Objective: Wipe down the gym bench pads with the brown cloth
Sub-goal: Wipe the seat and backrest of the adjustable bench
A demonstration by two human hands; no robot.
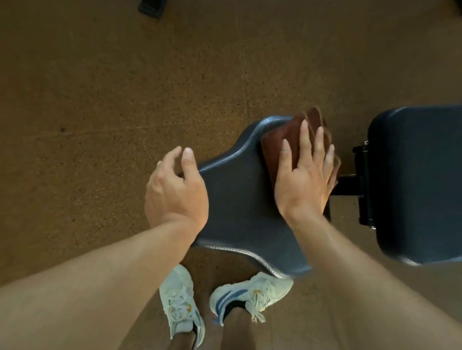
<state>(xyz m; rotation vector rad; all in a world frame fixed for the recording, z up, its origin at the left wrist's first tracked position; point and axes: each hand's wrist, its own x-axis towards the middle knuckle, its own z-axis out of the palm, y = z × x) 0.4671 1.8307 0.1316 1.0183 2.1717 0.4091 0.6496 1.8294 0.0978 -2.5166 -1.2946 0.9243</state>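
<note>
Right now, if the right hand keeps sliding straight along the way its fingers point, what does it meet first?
The right hand on the brown cloth would run off the seat pad edge; beyond looks like bare floor, though depth is unclear.

Dim, warm-tinted light; soft focus throughout; wide-angle bending and darkening at the edges.
</note>
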